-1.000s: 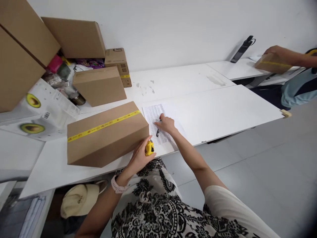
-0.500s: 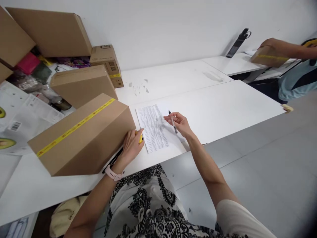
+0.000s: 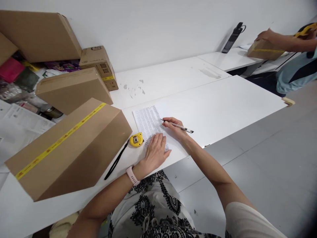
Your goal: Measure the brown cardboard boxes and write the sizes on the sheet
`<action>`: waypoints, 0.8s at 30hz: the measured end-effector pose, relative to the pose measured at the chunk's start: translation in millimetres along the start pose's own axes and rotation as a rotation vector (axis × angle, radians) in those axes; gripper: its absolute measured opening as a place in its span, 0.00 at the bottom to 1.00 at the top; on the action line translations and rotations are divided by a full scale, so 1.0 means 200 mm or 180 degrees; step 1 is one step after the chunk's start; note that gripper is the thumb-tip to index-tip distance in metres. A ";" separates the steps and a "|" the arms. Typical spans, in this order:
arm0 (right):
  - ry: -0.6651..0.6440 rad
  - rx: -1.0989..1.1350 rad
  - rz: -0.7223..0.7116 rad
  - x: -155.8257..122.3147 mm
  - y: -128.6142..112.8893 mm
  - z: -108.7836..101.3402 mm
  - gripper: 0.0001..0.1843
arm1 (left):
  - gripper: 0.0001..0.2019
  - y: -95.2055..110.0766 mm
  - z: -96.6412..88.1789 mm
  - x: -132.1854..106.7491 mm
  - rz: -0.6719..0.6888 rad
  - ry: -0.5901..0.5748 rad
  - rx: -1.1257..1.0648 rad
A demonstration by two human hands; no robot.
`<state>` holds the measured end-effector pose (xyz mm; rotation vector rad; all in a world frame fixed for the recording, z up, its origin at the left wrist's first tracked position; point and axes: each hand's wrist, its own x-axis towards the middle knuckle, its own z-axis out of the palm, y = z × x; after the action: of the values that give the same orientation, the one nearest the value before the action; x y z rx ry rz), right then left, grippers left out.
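Note:
A printed sheet of paper (image 3: 146, 119) covered in columns of text lies on the white table near its front edge. My left hand (image 3: 156, 150) rests flat on the sheet's lower part, its fingers stretched out and holding nothing. In my right hand (image 3: 174, 127) is a pen (image 3: 182, 127), gripped for writing, with its tip at the sheet's right side. A yellow tape measure (image 3: 136, 139) with a black wrist strap (image 3: 116, 162) lies just left of the sheet. Beside it stands a large cardboard box (image 3: 81, 148) sealed with yellow tape.
More cardboard boxes (image 3: 74, 86) and packaged goods stand at the left against the wall. A dark bottle (image 3: 232, 38) is on the far right table. There, another person's hand (image 3: 266, 34) holds a small taped box (image 3: 264, 49).
My left hand has let go of the tape measure and moved right onto the sheet. The pen has turned in my right hand, its tip now at the paper.

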<state>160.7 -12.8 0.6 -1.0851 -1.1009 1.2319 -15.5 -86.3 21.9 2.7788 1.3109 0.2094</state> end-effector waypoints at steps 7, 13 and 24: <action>0.0127 -0.0646 -0.0062 -0.06 -0.01 0.03 0.17 | 0.36 0.07 0.06 0.02 -0.0002 -0.0182 0.0070; 0.0449 -0.1053 -0.0175 -0.06 0.02 0.04 0.17 | 0.35 0.07 0.05 0.02 0.0008 -0.0092 0.0091; 0.0341 -0.1569 -0.0390 -0.07 0.03 0.04 0.14 | 0.35 0.07 0.04 0.03 0.0006 -0.0131 0.0138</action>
<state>151.9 -25.8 -4.0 -1.4091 -1.4053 0.8117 1.0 -90.8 16.1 2.8039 1.3192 0.1246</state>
